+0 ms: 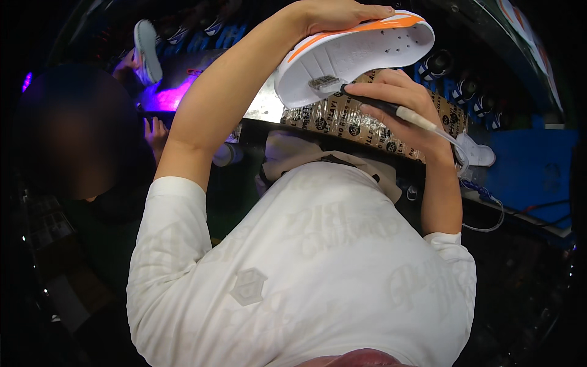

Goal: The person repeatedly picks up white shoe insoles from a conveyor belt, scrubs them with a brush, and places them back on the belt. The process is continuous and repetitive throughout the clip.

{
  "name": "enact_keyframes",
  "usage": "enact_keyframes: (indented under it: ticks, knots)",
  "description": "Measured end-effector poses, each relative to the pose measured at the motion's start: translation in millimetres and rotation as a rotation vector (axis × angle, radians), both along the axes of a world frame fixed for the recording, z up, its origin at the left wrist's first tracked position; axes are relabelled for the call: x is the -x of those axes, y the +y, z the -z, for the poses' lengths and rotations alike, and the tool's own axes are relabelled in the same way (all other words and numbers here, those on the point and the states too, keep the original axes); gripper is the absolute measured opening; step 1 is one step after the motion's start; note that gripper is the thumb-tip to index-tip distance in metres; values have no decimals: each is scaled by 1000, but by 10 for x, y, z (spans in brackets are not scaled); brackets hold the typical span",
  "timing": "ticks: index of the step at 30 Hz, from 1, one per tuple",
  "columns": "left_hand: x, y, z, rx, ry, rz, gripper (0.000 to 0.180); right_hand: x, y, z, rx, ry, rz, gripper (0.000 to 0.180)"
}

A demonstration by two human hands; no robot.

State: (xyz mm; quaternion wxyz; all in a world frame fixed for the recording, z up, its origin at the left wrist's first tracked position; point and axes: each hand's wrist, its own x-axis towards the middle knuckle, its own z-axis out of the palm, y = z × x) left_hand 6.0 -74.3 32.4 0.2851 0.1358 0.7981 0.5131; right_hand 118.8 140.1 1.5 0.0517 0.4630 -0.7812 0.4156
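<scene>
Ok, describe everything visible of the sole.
The sole is white, with an orange band along its upper side wall, and looks like moulded rubber or plastic. Its hollow inner face shows, with raised rims, cross lines toward the left end and small dark dots near the right end. It is held aslant, left end lower in the picture, partly overlapping the brown carton in view. The left grip holds its upper edge; the brush appears to touch the inner face near the left end.

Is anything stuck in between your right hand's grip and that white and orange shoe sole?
Just the brush held in the right grip; its bristles appear to touch the hollow side of the shoe sole. Nothing else visible is in the way.
</scene>
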Motion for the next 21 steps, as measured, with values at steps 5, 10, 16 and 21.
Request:
enact_keyframes:
  ticks: [5,10,16,21]
  knots:
    - [-64,69,-150,230,-23,-14,64,-9,161,-111,-25,-61,-163,33]
    - [-143,98,-172,299,-15,-15,66,-9,330,-96,-39,88,-95,34]
    - [-178,-33,-40,-29,-184,-60,66,34,424,-22,135,64,76,31]
    - [-252,-280,162,-40,-134,-104,70,51,398,-51,-7,83,-77,31]
